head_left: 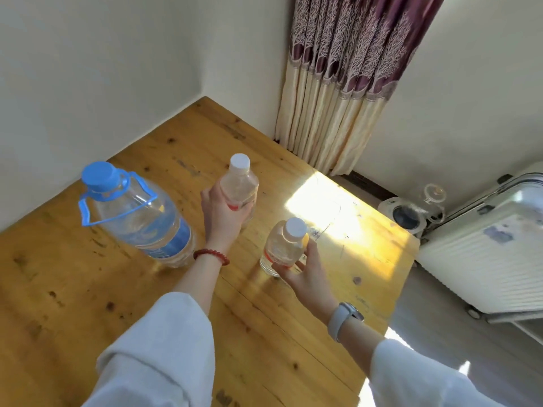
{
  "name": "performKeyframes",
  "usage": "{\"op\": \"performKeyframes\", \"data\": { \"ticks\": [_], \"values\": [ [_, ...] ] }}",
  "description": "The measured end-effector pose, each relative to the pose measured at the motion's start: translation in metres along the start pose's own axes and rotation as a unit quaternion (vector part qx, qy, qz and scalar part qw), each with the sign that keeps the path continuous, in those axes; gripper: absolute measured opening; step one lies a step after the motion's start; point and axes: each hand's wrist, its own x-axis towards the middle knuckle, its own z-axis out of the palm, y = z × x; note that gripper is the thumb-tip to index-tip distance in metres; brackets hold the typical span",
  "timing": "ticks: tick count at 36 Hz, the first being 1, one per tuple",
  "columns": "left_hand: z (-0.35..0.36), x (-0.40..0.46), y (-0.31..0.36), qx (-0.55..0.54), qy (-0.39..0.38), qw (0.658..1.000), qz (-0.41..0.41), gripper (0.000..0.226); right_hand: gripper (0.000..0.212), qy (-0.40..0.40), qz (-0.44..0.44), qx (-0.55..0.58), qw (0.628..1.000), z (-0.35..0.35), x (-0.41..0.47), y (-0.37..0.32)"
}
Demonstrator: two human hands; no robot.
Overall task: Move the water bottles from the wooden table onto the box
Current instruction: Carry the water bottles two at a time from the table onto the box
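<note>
- Two small bottles stood right of the big blue-capped jug point(138, 214).
- Your left hand point(221, 214) gripped the farther bottle point(239, 188).
- Your right hand point(305, 273) gripped the nearer bottle point(283, 245).

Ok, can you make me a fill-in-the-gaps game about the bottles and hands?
1. The big bottle has a ___ cap and handle.
2. Each hand grips a small bottle with a ___ cap.
3. The left hand has a red ___ at its wrist.
4. The right hand has a ___ at its wrist.

Missing words: blue; white; bracelet; watch
</note>
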Motion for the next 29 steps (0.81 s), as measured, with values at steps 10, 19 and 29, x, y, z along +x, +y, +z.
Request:
{"op": "performKeyframes", "data": {
  "ticks": [10, 19, 29],
  "values": [
    [-0.024, -0.123, -0.001, -0.034, 0.011, 0.999, 0.007, 0.069, 0.065, -0.039, -0.002, -0.048, 0.998, -0.028, -0.044, 0.004],
    [-0.053, -0.245, 0.016, -0.067, 0.035, 0.997, -0.01, 0.059, 0.064, -0.096, -0.01, -0.037, 0.995, -0.057, -0.123, 0.015],
    [-0.061, -0.343, 0.035, -0.084, -0.059, 0.993, -0.05, 0.061, 0.061, -0.035, -0.005, -0.123, 0.992, -0.093, -0.235, 0.029]
  ]
}}
